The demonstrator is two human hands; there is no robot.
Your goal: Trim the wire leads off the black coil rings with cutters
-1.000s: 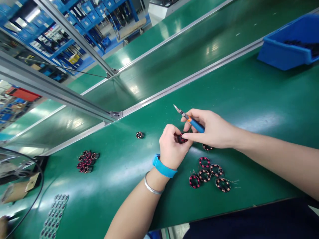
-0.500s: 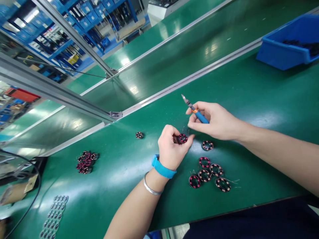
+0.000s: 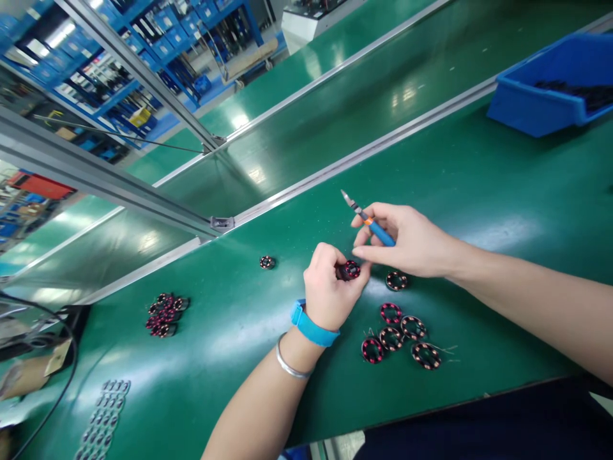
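Between the thumb and fingers of my left hand is a small ring-shaped coil with dark red windings. My right hand holds pliers with blue and orange handles, their metal tip pointing up and left. The right thumb is close to the held coil; whether it touches cannot be made out. Just below the right hand lies a copper-coloured ring coil. Several more ring coils, red and copper, lie nearer the table's front edge, some with thin loose wires.
One small coil lies left of my hands, and a cluster of coils farther left. Rows of small parts are at lower left. A blue bin with dark contents stands upper right. A metal frame rail crosses behind.
My right hand with the pliers has moved slightly left and down, closer to my left hand. The left hand still holds the coil in nearly the same spot.
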